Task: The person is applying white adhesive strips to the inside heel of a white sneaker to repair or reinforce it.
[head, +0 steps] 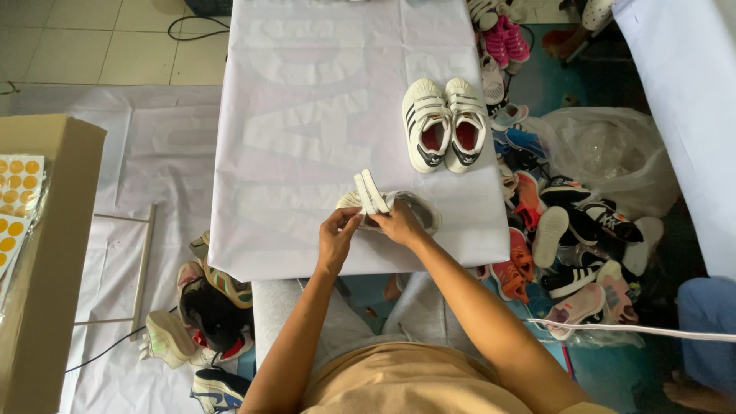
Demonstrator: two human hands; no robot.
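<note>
Between left hand (337, 234) and right hand (400, 225) — small white shoe (387, 205), gripped.

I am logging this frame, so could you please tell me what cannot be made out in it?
- Head view: the small white shoe is partly covered by the left hand and right hand, so its near side is hidden.
- Head view: the sticker sheets are cut off by the left edge.
- Head view: the shoe heap overlaps itself, so pairs cannot be told apart.
</note>
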